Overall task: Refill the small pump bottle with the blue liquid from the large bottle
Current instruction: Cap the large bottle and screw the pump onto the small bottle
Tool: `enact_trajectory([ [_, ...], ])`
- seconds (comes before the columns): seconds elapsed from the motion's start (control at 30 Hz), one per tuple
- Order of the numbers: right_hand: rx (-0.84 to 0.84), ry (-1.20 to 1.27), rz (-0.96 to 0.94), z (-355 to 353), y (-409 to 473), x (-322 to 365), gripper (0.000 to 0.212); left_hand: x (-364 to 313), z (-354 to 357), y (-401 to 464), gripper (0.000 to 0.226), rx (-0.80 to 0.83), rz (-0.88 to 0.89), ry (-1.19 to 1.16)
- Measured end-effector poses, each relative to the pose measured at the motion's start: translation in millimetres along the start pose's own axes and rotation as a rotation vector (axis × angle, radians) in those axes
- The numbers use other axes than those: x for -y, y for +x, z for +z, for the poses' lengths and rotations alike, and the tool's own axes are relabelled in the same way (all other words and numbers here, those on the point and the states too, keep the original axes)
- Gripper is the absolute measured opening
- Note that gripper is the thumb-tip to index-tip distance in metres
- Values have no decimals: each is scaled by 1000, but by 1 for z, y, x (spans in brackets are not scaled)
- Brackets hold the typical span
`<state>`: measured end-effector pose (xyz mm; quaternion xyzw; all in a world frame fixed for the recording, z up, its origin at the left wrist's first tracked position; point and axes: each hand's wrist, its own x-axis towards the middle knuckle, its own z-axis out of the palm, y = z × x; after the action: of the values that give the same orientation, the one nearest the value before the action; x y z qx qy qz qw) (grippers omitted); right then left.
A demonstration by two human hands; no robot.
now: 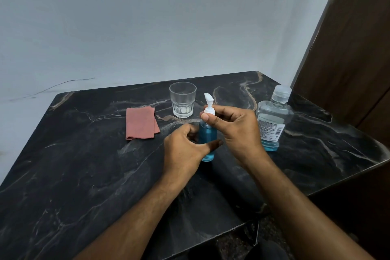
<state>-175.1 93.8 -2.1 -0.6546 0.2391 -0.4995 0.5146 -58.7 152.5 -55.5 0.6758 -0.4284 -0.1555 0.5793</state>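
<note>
Blue liquid fills most of the small pump bottle (207,139), which stands upright near the middle of the frame on the dark marbled surface (84,175). Its white pump head (209,101) is seated on the neck, nozzle pointing up and to the right. The left hand (185,150) wraps the lower body of the bottle, fingers curled behind it and the thumb laid across its front. The right hand (236,131) comes in from the right and pinches the white collar of the pump between thumb and fingertips, the remaining fingers curled loosely.

Just right of that hand, partly hidden by it, stands the large bottle (273,120): clear, capped, labelled, with only a shallow band of blue liquid at its base. Behind the pump bottle, toward the upper middle of the surface, sits a clear drinking glass (182,99); whether it holds anything cannot be told. Left of the glass lies a folded pink cloth (140,123), flat on the surface. A pale wall (147,17) fills the upper frame, and a dark wooden panel (354,38) runs down the upper right.
</note>
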Motion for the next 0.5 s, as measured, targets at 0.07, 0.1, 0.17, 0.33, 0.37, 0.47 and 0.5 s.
enact_trajectory([
  [0.07, -17, -12, -23, 2, -1, 0, 16, 0, 0, 0, 48, 6, -7, -8],
  [0.1, -31, -18, -30, 3, -1, -1, 16, 0, -1, 0, 49, 8, -5, -14],
  [0.17, -72, -24, -38, 7, -2, -3, 18, 0, -1, 0, 50, -5, 7, -30],
  [0.33, -67, -90, -45, 13, -13, -8, 35, 2, -1, 1, 51, -86, 51, -17],
  [0.37, -39, -164, -40, 13, -16, -10, 40, 4, -1, 1, 47, -88, 71, -7],
  [0.47, -30, -375, 11, 14, -24, -18, 43, 7, 2, 1, 29, -66, 122, 7],
  [0.5, -48, -342, 45, 13, -27, -20, 41, 7, 3, 1, 28, -52, 136, 15],
])
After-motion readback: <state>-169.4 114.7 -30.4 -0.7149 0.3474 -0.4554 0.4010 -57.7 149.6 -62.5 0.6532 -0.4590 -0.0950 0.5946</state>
